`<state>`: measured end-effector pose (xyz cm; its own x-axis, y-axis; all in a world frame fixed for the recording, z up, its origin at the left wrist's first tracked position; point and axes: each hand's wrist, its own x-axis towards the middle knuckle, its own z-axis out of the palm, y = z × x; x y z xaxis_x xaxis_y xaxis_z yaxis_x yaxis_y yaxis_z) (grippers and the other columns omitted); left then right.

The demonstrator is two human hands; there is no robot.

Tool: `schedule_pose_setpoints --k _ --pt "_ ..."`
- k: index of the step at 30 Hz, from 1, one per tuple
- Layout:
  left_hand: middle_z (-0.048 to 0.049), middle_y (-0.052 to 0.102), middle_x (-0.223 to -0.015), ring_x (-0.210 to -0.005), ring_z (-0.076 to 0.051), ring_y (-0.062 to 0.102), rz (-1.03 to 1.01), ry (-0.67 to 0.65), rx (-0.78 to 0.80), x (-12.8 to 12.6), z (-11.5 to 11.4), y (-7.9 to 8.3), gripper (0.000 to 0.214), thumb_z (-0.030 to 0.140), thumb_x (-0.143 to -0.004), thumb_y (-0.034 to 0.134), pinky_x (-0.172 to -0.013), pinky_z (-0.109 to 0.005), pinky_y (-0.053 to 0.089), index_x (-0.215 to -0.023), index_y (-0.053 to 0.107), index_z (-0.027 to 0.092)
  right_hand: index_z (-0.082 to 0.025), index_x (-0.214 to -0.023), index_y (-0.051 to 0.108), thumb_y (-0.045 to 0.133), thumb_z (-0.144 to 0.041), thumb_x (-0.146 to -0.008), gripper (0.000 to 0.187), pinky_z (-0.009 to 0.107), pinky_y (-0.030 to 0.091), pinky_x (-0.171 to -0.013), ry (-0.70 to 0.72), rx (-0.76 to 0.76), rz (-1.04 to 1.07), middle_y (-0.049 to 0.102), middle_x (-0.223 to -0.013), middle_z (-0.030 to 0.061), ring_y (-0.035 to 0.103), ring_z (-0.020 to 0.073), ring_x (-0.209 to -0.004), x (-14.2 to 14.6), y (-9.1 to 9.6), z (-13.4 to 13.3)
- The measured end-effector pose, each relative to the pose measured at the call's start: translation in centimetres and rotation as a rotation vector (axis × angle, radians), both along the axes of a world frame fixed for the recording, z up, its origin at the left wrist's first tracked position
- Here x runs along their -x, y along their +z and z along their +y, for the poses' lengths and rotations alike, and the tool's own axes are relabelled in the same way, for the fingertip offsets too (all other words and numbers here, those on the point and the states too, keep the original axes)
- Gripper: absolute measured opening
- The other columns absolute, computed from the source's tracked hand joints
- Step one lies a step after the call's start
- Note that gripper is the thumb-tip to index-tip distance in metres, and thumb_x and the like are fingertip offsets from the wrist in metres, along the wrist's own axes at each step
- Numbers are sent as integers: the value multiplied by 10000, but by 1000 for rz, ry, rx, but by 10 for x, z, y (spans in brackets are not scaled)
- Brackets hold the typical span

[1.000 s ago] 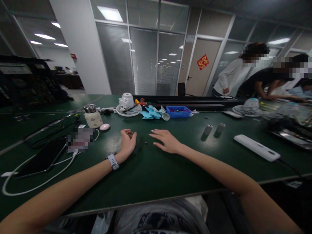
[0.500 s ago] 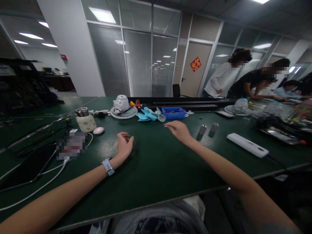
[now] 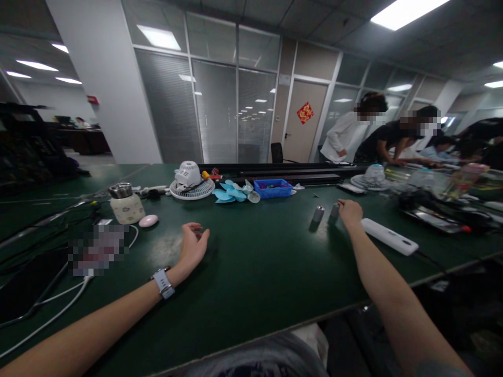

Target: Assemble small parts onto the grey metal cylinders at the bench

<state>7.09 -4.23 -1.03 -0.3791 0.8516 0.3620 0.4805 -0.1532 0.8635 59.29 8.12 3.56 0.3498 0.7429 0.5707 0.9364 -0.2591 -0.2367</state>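
Note:
Two grey cylindrical batteries stand upright on the green table, right of the middle. My right hand (image 3: 351, 213) is at the right-hand battery (image 3: 335, 210), its fingers closed at that battery's top and right side; part of the grip is hidden. The left-hand battery (image 3: 318, 213) stands close by, untouched. My left hand (image 3: 194, 243), with a watch (image 3: 163, 283) on the wrist, rests on the table to the left. Its fingers are loosely curled, the thumb stands apart, and it holds nothing.
A white power strip (image 3: 389, 237) lies right of my right hand. Farther back are a blue basket (image 3: 274, 189), light-blue fan blades (image 3: 231, 192) and a white fan part (image 3: 189, 175). At left are a cream bottle (image 3: 126, 204), a pink oval object (image 3: 148, 221) and cables. Co-workers stand far right.
My right hand has moved right, from above the table's middle to the right-hand battery. My left hand has kept its pose. The camera view has shifted slightly.

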Motion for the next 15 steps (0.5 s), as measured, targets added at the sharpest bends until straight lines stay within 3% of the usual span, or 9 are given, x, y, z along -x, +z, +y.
schedule_pose_setpoints --k 15 --pt "-52 527 -1026 -800 -186 588 -24 -11 -3 1 2 -2 428 475 -739 579 -691 -365 514 -1024 387 220 -109 -1182 671 403 -174 -909 389 331 467 -856 6 19 5 687 -1109 183 641 269 -1016 0 0 7"
